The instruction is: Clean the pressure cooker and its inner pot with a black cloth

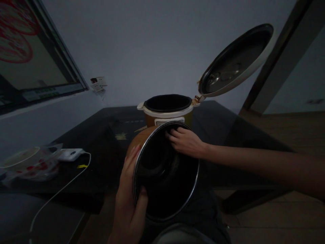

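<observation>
My left hand [132, 193] grips a rice cooker inner pot [167, 179] by its left side. The thumb is inside the rim and the fingers lie along the brown outer wall. The pot is tilted, its dark mouth facing me. Inside its upper right part is my right hand [186, 142], fingers curled together against the inner wall; what they hold, if anything, is hidden. Behind the pot, the rice cooker [169, 113] stands on the black table [109, 125]. Its lid [236, 64] is raised and leans to the right.
At the table's left lie a plastic bag with a bowl-like container [20, 157] and a white device [71, 154] with a white cable [61, 188] hanging over the edge. A wall socket [98, 83] is behind. A window [38, 51] is at left.
</observation>
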`<action>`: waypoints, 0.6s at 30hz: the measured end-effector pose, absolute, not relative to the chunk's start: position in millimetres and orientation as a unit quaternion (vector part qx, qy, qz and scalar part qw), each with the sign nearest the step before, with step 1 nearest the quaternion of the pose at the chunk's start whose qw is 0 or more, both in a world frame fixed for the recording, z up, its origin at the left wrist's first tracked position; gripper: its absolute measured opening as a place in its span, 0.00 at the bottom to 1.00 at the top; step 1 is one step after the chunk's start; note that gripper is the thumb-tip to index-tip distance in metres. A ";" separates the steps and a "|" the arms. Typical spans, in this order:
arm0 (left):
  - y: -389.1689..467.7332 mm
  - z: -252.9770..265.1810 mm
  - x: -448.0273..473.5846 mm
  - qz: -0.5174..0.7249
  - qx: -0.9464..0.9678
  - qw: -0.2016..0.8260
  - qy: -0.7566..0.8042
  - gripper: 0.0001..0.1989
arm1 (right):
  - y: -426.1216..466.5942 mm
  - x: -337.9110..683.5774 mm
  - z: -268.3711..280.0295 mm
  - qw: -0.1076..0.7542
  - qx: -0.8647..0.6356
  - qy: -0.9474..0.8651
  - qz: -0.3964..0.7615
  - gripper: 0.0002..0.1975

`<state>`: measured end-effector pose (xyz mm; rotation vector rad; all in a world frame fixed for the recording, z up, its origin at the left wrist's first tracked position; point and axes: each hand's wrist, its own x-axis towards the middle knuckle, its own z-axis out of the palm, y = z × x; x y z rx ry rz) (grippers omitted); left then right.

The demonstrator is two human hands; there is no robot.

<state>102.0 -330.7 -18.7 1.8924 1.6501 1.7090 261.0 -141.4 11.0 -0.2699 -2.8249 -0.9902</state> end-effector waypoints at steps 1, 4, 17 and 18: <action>-330.4 -19.4 100.8 0.559 0.629 0.049 0.538 0.30 | -142.5 264.3 6.6 0.061 -0.086 -0.937 -0.332 0.12; -329.3 -21.5 97.5 0.554 0.639 0.041 0.532 0.30 | -146.6 273.6 -1.5 0.042 -0.055 -0.937 -0.344 0.12; -324.2 -18.7 89.7 0.571 0.611 0.098 0.539 0.28 | -159.8 247.5 69.1 0.023 0.077 -0.910 -0.408 0.24; -324.1 -19.0 89.0 0.571 0.611 0.101 0.539 0.28 | -157.8 247.0 65.4 0.014 0.065 -0.914 -0.400 0.23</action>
